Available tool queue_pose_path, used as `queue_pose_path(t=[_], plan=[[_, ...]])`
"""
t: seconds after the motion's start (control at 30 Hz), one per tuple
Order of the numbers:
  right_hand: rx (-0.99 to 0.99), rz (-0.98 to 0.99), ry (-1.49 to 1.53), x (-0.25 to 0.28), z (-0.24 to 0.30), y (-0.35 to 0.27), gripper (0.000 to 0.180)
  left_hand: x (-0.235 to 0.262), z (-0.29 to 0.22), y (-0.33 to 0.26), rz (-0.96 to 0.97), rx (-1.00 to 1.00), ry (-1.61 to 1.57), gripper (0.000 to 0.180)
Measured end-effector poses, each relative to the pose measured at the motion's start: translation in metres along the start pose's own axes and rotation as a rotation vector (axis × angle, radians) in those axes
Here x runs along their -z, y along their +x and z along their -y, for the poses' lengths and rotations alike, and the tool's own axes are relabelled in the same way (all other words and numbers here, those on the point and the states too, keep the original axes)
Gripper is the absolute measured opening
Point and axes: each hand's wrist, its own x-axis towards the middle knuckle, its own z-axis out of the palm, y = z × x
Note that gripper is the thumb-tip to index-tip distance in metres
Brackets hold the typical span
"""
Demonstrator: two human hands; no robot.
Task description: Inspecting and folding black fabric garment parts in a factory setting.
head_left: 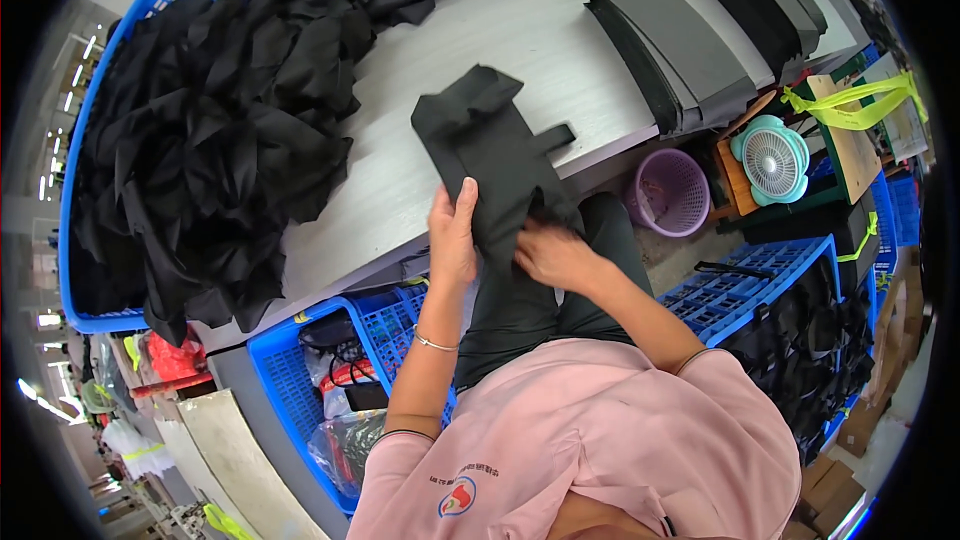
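I am watching a black fabric piece [495,155] lying half on the pale tabletop [560,50], its lower end hanging over the near edge toward the lap. The left hand [452,240] is gripping the piece's left side, thumb pressed up along the cloth and fingers wrapped behind it. The right hand [552,253] is pinching the lower hem just beside it, fingers curled into the fabric.

To the left, a large heap of black fabric [220,120] is spilling out of a blue crate [95,100] and taking up that whole side of the tabletop. Between the heap and the piece a bare strip is running toward the near edge. To the right, two stacks of grey and black panels [680,50] are sitting near the far-right edge, well apart from the hands. Below the edge I am seeing a blue basket [320,360], a purple basket [668,192] and a small teal fan [772,158].
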Motion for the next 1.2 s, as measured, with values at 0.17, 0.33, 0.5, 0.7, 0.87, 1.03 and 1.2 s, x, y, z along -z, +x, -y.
queue_pose_path(t=[0.17,0.33,0.5,0.7,0.87,1.03,1.2], plan=[[0.239,-0.336,0.052,0.027,0.040,-0.043,0.014,0.000,0.015,-0.014,0.106,0.227,-0.243,0.046],[-0.164,-0.813,-0.065,0.087,0.038,-0.050,0.018,0.002,0.013,-0.039,0.178,0.200,-0.213,0.041],[-0.528,-0.229,1.180,0.099,0.012,-0.060,0.024,0.020,0.022,-0.058,0.332,0.231,-0.129,0.038],[-0.285,-0.131,1.722,0.055,0.020,-0.075,0.028,0.017,0.041,-0.077,0.202,0.324,-0.311,0.043],[-0.329,-0.501,1.123,0.057,0.013,-0.091,0.019,-0.003,0.031,-0.084,0.385,0.277,-0.519,0.037],[-0.519,-0.645,0.441,0.058,0.002,-0.126,0.015,-0.052,0.047,-0.092,0.366,-0.016,0.269,0.041],[-0.644,-0.913,0.276,0.078,-0.039,-0.190,0.033,-0.086,0.051,-0.112,0.579,0.077,0.121,0.056]])
